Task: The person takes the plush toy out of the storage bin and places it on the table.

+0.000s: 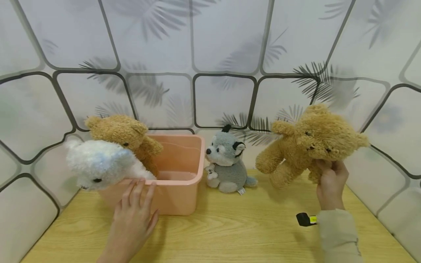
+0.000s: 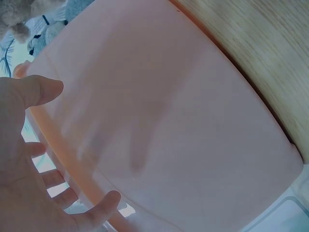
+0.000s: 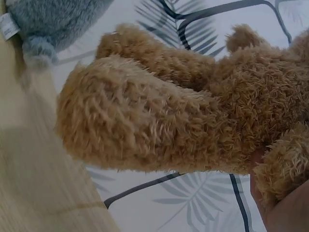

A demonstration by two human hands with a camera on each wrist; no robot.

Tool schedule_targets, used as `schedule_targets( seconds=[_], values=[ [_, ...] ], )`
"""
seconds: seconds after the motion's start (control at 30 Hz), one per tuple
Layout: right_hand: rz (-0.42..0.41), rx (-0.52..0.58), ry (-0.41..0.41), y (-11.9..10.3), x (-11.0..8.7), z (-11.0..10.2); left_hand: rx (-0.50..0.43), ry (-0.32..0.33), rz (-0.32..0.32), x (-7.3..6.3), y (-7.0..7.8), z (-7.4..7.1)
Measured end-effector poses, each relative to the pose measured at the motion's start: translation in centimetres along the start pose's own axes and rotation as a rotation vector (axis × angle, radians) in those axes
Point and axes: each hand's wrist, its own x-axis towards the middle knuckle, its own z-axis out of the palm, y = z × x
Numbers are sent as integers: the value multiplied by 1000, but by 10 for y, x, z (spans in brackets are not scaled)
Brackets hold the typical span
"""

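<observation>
On the right, my right hand (image 1: pixel 332 179) grips a brown teddy bear (image 1: pixel 294 153) by its upper body. The bear is tilted sideways, its head to the right and its legs to the left. The right wrist view shows the bear's furry leg (image 3: pixel 140 116) large. My left hand (image 1: pixel 133 212) rests on the front rim of a pink plastic bin (image 1: pixel 179 195), fingers across the rim and thumb apart. A white plush toy (image 1: pixel 102 162) hangs over the bin's left front corner. Behind it another brown teddy bear (image 1: pixel 120 131) sits in the bin.
Between the bin and the held bear, a grey husky plush (image 1: pixel 228 168) with a bone-shaped tag sits on the wooden table (image 1: pixel 240 230). A small black and yellow object (image 1: pixel 306 219) shows beside my right sleeve. Patterned panels (image 1: pixel 223 98) enclose the back and sides.
</observation>
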Motion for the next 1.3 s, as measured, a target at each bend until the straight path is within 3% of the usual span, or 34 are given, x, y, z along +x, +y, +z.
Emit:
schedule_targets(
  seconds=[0.27,0.53,0.77,0.93,1.1,1.3],
  values=[
    [-56,-238,-57,8,2,-3,0,-9,-6,0,0,-2],
    [-70,-252,-128,10,4,-3,2,-18,-16,0,1,-1],
    [-28,-222,-320,16,12,-12,5,-12,-13,0,1,-1],
    [-29,-289,-455,22,18,-19,1,-17,-13,0,1,-1],
    [-33,-356,-534,28,22,-21,-1,-26,-12,-1,2,-1],
    [-20,-363,-634,33,27,-18,-3,-19,-15,0,2,0]
  ],
)
